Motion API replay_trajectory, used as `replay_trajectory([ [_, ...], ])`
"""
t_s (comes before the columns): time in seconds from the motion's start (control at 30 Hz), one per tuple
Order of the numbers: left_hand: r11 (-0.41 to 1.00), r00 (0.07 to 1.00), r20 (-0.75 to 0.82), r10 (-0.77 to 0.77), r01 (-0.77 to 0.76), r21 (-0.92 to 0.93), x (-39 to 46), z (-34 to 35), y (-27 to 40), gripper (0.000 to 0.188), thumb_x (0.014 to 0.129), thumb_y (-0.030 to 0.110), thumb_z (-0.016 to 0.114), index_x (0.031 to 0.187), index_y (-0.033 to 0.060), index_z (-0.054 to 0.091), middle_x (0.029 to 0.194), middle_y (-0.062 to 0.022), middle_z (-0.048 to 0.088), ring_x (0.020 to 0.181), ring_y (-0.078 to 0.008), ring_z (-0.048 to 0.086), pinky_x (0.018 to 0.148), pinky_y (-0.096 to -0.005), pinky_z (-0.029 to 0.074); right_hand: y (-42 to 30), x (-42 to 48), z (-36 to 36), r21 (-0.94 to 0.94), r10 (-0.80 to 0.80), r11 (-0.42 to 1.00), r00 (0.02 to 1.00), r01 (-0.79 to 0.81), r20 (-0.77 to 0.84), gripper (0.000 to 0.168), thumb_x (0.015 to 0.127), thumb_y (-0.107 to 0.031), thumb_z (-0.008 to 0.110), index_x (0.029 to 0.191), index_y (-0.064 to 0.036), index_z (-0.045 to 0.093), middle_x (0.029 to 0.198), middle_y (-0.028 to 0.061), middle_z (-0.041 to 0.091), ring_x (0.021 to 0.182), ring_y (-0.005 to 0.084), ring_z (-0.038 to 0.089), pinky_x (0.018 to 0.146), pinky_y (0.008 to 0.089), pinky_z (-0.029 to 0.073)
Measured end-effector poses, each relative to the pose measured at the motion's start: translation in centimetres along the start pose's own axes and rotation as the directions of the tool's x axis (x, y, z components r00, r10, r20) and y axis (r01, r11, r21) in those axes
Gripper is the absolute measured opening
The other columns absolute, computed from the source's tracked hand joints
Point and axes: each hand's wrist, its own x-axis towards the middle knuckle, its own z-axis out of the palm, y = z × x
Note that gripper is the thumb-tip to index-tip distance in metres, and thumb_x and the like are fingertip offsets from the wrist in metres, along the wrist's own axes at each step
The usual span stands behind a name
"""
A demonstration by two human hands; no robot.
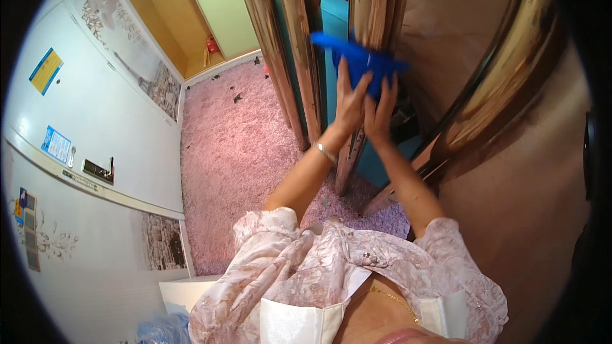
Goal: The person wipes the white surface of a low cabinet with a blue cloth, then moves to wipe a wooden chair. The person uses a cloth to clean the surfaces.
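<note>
Both of my hands are on a bright blue cloth point(366, 62), which is blurred and bunched between them. My left hand point(353, 98), with a silver bangle at the wrist, grips its left side. Close beside it, my right hand point(381, 112) holds the lower right part. Behind the cloth stands a rough wooden post point(375, 5), and the cloth appears to be against it; whether it wraps around the post cannot be seen. Parts of my fingers are hidden by the folds.
More wooden posts point(299, 48) stand to the left, with a teal panel point(334, 9) behind. A curved wooden beam point(497, 81) sweeps along the right. Pink shag carpet point(229, 153) covers the floor beside a white door point(95, 105). An open wardrobe point(174, 19) stands at the back.
</note>
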Motion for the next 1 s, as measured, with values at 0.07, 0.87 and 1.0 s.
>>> replay_trajectory([
  [0.07, 0.988, 0.986, 0.088, -0.144, 0.148, -0.041, -6.8, -0.1, -0.9, 0.042, 0.084, 0.009, 0.060, 0.126, 0.0111, 0.054, 0.148, -0.0360, 0.015, 0.129, -0.0571, 0.030, 0.105, -0.0562, 0.032, 0.7, -6.6, 0.6, -0.014, 0.124, 0.992, 0.990, -0.124, 0.064, 0.055, 0.098, -0.033, 0.045, 0.142, -0.004, 0.030, 0.148, 0.0287, 0.023, 0.134, 0.0449, 0.029, 0.108, 0.0527, 0.025],
  [0.87, 0.811, 0.823, 0.284, -0.492, 0.552, -0.195, -14.5, -0.3, -0.8, 0.030, 0.078, 0.013, 0.069, 0.106, 0.0141, 0.061, 0.100, -0.0197, 0.054, 0.100, -0.0427, 0.049, 0.084, -0.0497, 0.041, 5.2, -14.3, 3.0, -0.031, 0.671, 0.740, 0.734, -0.672, 0.108, 0.067, 0.095, -0.036, 0.042, 0.146, 0.003, 0.024, 0.147, 0.0286, 0.029, 0.133, 0.0403, 0.034, 0.110, 0.0430, 0.026],
  [1.0, 0.954, 0.943, 0.174, -0.283, 0.296, -0.055, -10.3, -0.3, 0.2, 0.037, 0.077, 0.012, 0.069, 0.112, 0.0130, 0.056, 0.113, -0.0231, 0.050, 0.106, -0.0434, 0.045, 0.091, -0.0493, 0.034, 3.2, -8.7, 2.9, 0.007, 0.522, 0.853, 0.853, -0.522, -0.006, 0.064, 0.090, -0.024, 0.045, 0.145, 0.004, 0.027, 0.147, 0.0278, 0.030, 0.134, 0.0395, 0.033, 0.112, 0.0427, 0.023],
])
